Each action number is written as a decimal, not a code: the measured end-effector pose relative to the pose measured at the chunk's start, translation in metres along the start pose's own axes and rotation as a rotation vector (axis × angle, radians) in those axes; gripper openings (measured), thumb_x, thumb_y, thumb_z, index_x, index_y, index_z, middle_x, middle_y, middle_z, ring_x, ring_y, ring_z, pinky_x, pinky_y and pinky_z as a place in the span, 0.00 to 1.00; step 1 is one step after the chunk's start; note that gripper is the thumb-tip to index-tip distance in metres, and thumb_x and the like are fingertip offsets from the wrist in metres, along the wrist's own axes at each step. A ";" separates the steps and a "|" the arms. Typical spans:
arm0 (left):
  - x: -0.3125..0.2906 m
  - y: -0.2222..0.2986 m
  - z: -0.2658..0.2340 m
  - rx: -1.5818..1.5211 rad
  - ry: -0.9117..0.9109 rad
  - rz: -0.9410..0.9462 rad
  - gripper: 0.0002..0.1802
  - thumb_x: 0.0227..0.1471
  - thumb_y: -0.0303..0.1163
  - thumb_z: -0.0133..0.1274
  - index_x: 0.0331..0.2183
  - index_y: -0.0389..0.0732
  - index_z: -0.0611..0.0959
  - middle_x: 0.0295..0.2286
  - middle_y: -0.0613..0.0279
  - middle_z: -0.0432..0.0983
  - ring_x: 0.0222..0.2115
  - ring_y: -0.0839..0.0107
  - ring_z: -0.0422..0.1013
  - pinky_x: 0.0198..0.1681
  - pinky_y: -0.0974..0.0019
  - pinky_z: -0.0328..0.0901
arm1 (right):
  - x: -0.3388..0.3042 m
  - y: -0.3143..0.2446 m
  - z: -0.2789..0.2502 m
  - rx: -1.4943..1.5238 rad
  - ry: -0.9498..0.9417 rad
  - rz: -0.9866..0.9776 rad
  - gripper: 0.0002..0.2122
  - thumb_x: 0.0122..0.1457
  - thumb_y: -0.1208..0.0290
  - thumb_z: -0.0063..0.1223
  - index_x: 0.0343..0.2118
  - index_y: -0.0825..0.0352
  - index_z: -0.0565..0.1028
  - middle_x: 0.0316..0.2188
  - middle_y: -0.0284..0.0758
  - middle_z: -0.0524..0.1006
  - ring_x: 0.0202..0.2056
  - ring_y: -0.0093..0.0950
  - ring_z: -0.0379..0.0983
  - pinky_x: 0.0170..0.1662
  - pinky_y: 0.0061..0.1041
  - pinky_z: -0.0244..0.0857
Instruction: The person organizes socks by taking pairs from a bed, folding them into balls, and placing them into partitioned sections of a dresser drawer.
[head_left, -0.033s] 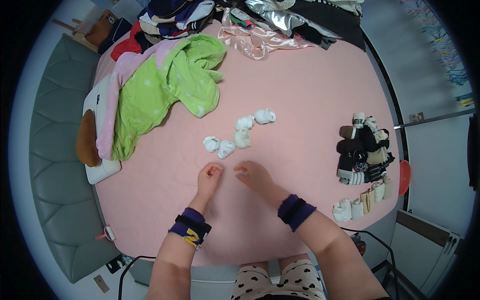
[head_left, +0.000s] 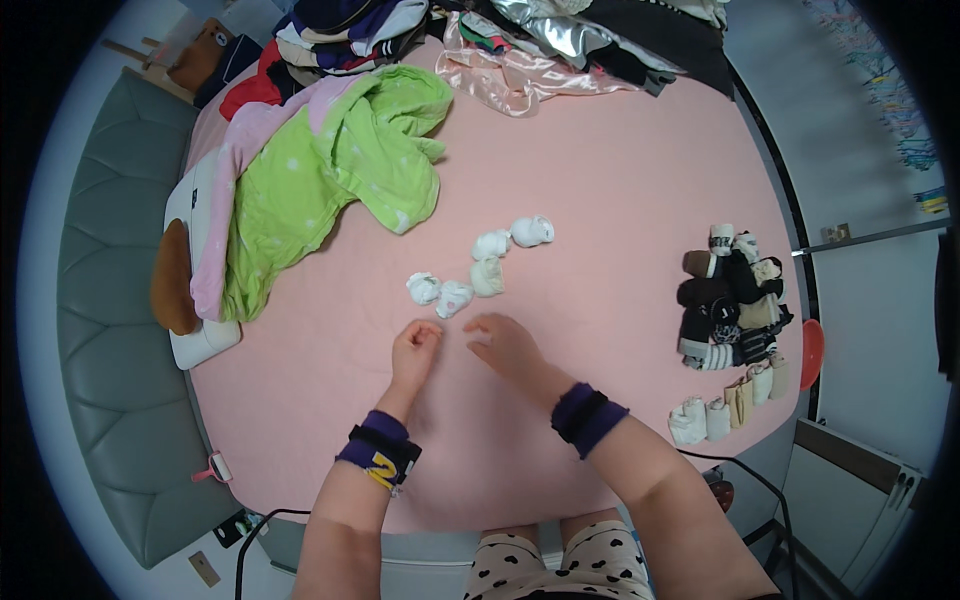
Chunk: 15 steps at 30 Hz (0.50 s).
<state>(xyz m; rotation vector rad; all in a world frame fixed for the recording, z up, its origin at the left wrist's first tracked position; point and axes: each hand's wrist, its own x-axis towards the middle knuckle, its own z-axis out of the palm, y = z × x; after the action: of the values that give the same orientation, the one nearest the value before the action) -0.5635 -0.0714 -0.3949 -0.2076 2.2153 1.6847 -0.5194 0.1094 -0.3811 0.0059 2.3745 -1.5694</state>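
Observation:
Both my hands rest low on a pink sheet spread over a bed. My left hand lies with its fingers curled in and holds nothing. Close beside it, my right hand is empty with fingers loosely apart, pointing left. Each wrist wears a dark purple band. Several small white rolled socks lie just beyond my fingertips, strung out toward the upper right up to a rolled pair. Neither hand touches them.
Rolled dark socks and white and beige ones sit in rows at the right edge. A green garment and a pink one lie at upper left, heaped clothes along the far side, and a white-and-brown cushion at left.

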 end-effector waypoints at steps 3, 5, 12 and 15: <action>0.035 -0.008 0.000 0.179 0.118 0.150 0.05 0.45 0.23 0.47 0.28 0.38 0.77 0.24 0.65 0.71 0.25 0.76 0.66 0.29 0.76 0.62 | 0.038 0.011 0.017 -0.025 0.150 -0.178 0.15 0.44 0.74 0.53 0.38 0.63 0.71 0.42 0.37 0.69 0.45 0.35 0.63 0.46 0.30 0.59; 0.060 -0.025 -0.006 0.296 0.195 0.265 0.06 0.45 0.23 0.48 0.30 0.38 0.77 0.28 0.62 0.71 0.28 0.74 0.67 0.31 0.74 0.63 | 0.059 0.014 0.036 -0.112 0.204 -0.241 0.17 0.42 0.75 0.54 0.40 0.62 0.70 0.45 0.37 0.66 0.48 0.38 0.59 0.49 0.32 0.56; 0.070 -0.055 0.005 0.584 0.064 0.409 0.14 0.37 0.29 0.56 0.32 0.40 0.78 0.32 0.53 0.70 0.34 0.60 0.68 0.39 0.64 0.63 | 0.060 0.049 0.071 -0.329 0.206 -0.200 0.11 0.38 0.77 0.56 0.28 0.58 0.73 0.42 0.35 0.67 0.49 0.33 0.57 0.48 0.31 0.57; 0.054 -0.050 0.007 0.595 0.068 0.270 0.17 0.35 0.31 0.58 0.33 0.40 0.78 0.31 0.53 0.70 0.34 0.61 0.68 0.39 0.64 0.63 | 0.046 0.045 0.072 -0.330 0.197 -0.139 0.09 0.36 0.78 0.56 0.23 0.57 0.74 0.40 0.32 0.67 0.46 0.32 0.59 0.46 0.31 0.57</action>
<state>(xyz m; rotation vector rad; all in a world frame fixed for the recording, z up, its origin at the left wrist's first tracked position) -0.5964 -0.0740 -0.4609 0.1950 2.7762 1.0600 -0.5389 0.0554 -0.4590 -0.0792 2.8175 -1.2637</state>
